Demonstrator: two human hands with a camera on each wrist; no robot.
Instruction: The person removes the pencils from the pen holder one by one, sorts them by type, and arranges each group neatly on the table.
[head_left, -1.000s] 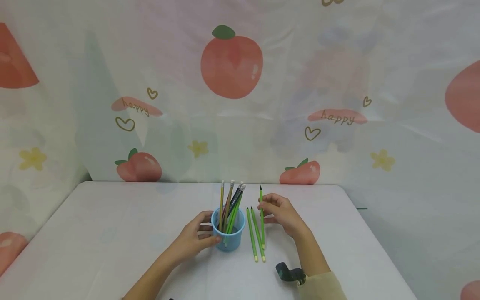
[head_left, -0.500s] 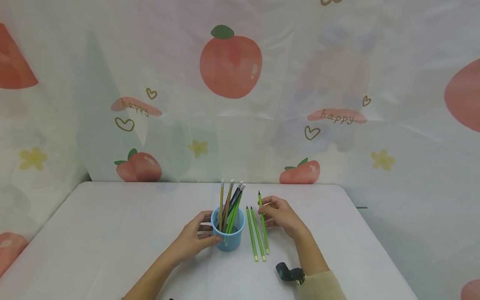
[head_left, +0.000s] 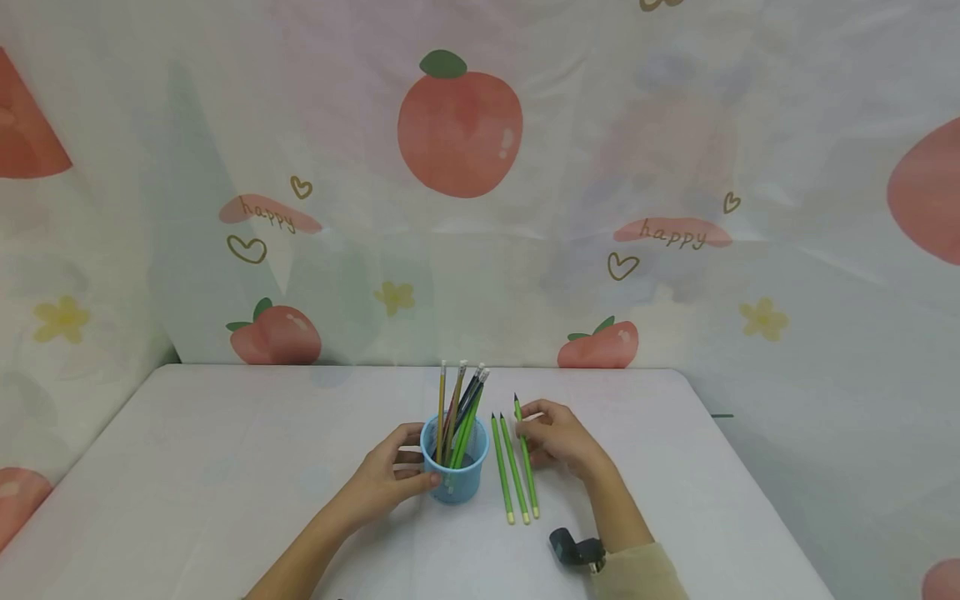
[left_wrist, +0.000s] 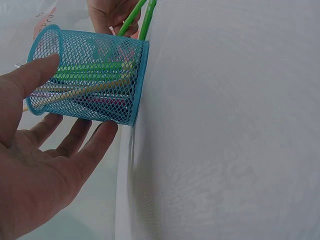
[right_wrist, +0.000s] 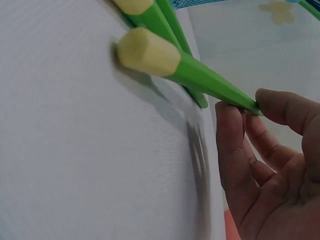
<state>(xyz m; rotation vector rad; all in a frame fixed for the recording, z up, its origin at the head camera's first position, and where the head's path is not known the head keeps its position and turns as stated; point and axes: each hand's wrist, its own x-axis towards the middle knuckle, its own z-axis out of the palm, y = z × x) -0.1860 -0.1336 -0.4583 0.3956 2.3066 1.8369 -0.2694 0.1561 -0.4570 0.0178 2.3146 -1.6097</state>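
A blue mesh pencil cup (head_left: 459,485) stands upright on the white table and carries several pencils (head_left: 467,421) in yellow, dark and green. My left hand (head_left: 381,482) holds it from the left side, thumb and fingers around its wall, as the left wrist view shows on the mesh cup (left_wrist: 142,82). Right of the cup, two green pencils (head_left: 501,475) lie side by side, dark tips away from me. My right hand (head_left: 564,437) pinches a third green pencil (right_wrist: 200,75) near its tip, between thumb and fingers; its pale yellow end is low, at the table.
The white table (head_left: 247,467) ends at a patterned cloth backdrop (head_left: 480,283) with fruit prints. A small black device (head_left: 573,547) sits at my right wrist, beside the beige sleeve (head_left: 637,573).
My right hand has lowered the pinched pencil and drawn it slightly nearer, with its tip shifting left and its pale end shifting right, alongside the other two. My left hand stays on the cup.
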